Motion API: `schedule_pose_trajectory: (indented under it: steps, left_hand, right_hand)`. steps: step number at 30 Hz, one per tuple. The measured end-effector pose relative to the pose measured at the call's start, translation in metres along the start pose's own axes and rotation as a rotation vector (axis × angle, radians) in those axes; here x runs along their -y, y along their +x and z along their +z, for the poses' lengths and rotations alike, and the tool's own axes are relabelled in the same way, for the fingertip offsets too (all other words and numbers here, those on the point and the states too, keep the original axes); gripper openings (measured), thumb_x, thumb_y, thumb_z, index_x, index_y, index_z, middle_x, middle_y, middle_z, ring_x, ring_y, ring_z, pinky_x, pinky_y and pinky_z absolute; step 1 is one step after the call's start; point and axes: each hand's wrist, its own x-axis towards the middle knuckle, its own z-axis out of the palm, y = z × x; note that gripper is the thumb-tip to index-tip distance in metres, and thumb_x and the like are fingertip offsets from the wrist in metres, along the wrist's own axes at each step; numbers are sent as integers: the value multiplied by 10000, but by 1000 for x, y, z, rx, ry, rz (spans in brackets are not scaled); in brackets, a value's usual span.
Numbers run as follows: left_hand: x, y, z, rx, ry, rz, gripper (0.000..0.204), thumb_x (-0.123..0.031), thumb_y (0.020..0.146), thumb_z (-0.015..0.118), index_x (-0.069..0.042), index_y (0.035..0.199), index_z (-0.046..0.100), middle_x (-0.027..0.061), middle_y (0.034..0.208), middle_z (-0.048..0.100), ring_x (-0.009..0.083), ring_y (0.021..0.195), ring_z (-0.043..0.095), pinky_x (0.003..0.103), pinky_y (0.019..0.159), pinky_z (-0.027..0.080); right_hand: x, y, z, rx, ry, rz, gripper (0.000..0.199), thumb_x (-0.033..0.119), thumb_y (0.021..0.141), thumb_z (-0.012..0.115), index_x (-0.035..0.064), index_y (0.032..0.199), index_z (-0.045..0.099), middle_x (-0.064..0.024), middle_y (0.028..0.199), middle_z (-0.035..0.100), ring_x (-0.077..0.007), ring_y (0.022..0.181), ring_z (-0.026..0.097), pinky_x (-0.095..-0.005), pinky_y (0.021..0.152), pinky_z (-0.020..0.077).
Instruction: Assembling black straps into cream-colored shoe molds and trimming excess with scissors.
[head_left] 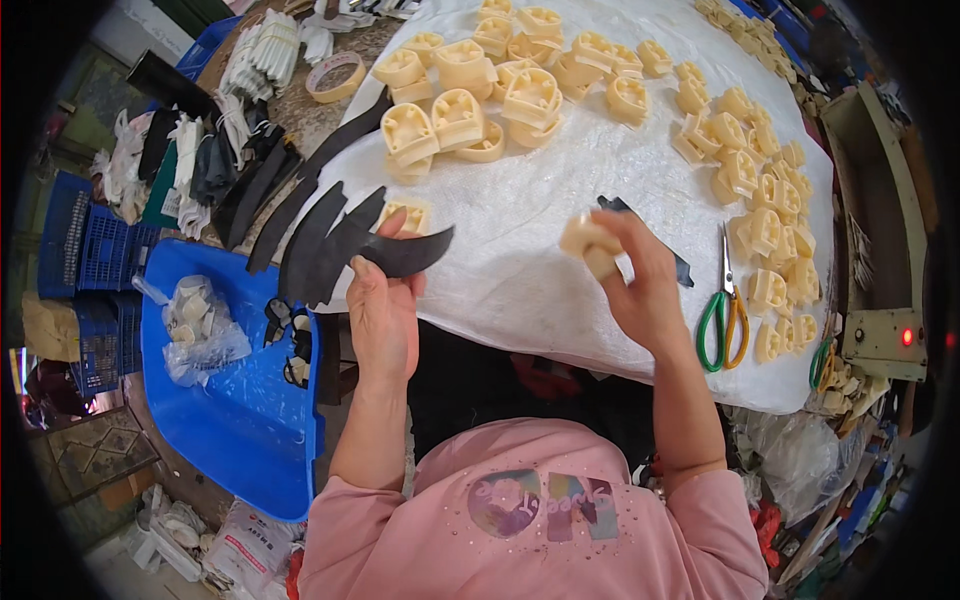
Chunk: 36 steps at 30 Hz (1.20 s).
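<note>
- Left hand (385, 300), near left: thumb and fingers clamped on a black strip (408, 256).
- Right hand (645, 285), right, over the sheet (500, 205): blurred, fingers seemingly closed on a cream piece (580, 238).
- Best hold the strip lightly, unkinked.

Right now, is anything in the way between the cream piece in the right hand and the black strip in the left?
Nothing I can see. Between the cream piece in the right hand and the black strip in the left hand there's just white sheet. The scissors lie farther right.
</note>
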Motion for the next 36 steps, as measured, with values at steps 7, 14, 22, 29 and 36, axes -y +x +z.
schedule_pose_trajectory:
  steps: [7,14,22,29,36]
  left_hand:
    - [15,-29,44,286,-406,-402,413,-224,994,400,-43,1364,362,79,922,620,107,712,586,221,539,454]
    - [20,-39,71,263,-338,-420,402,-180,980,407,33,1321,402,138,982,614,187,850,603,294,685,477]
    - [23,-50,91,375,18,-331,382,-199,987,376,85,1222,476,194,1183,568,235,1060,571,350,907,449]
    - [7,-58,104,487,-226,-428,395,-186,1004,329,97,1257,437,188,1247,523,210,1095,566,318,925,475]
    - [8,-61,106,499,-212,-414,430,-228,1005,334,95,1277,418,197,1295,488,213,1137,539,324,950,459]
  right_hand:
    - [-8,-53,-17,53,-153,88,493,-109,663,560,89,1113,595,-151,1107,519,-306,917,519,-365,803,414]
    - [-12,-77,-25,-47,-22,134,494,-188,672,493,67,1077,613,-149,1063,517,-258,879,551,-322,762,469]
    - [23,-65,-24,-299,409,-223,452,-80,731,623,59,1141,493,-203,1083,582,-319,911,574,-383,763,478]
    - [17,-68,-2,-435,328,-329,534,-172,666,537,65,1143,504,-200,1090,583,-344,920,585,-388,725,508]
    - [18,-67,-4,-448,328,-338,561,-179,645,550,62,1150,512,-194,1089,591,-343,916,586,-395,745,510]
